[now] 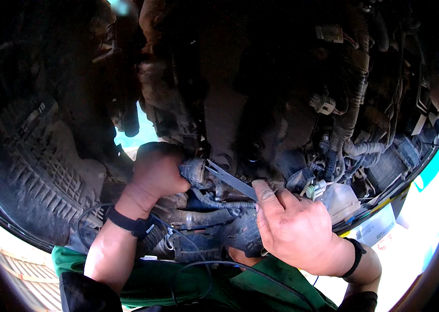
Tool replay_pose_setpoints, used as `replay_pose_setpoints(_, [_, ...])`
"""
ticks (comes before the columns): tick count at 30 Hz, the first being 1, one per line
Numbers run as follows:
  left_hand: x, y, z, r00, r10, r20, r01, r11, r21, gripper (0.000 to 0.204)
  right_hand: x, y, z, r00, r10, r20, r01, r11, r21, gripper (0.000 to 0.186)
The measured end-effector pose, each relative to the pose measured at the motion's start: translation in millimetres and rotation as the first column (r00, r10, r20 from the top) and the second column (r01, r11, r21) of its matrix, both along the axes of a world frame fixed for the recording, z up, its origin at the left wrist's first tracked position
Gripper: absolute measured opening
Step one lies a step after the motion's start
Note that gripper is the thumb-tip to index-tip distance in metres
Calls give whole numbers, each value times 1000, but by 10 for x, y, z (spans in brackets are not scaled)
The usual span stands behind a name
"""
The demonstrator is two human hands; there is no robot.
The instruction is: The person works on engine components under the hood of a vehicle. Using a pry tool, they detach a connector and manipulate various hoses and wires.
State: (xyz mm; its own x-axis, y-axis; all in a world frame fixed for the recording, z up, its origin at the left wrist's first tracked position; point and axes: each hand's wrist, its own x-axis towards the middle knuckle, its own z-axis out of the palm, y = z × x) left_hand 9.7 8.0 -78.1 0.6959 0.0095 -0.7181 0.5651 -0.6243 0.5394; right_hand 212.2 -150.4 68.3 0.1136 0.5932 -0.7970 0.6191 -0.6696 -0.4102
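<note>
In the engine bay, my left hand (158, 177) is closed at a dark, dusty fitting (194, 170), its fingertips partly hidden behind it. My right hand (295, 229) grips a flat grey metal tool (235, 182) with a slotted, forked end, the index finger lying along it. The tool's tip reaches the right side of the fitting. Just below runs a corrugated sleeve (214, 204), with a hose (183, 217) under that.
A ribbed black plastic housing (48, 177) fills the left side. Wiring bundles (357, 148) and a translucent reservoir (341, 205) are on the right. Thin black cable (245, 268) loops across the lower edge, over green cloth (167, 286). Dark components crowd the top.
</note>
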Motion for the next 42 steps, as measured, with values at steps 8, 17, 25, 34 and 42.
replay_pose_setpoints(8, [-13,-15,21,996,-35,-85,33,999,-28,34,22,171,-8,998,59,18,-59,998,-30,35])
replay_pose_setpoints(17, [-36,-44,-35,999,-20,47,20,1000,-6,25,88,327,-2,994,21,-109,-32,994,-101,37])
replay_pose_setpoints(25, [-37,-50,-77,990,34,137,-33,999,-8,23,54,345,65,991,38,-125,-62,980,-191,39])
replay_pose_setpoints(34, [-55,-61,-64,997,7,71,-7,1000,0,31,-42,180,107,979,-131,-159,113,986,-121,35])
replay_pose_setpoints(42, [-54,-57,-82,996,33,82,-29,998,-51,34,-54,-27,10,968,-189,-164,155,968,-199,29])
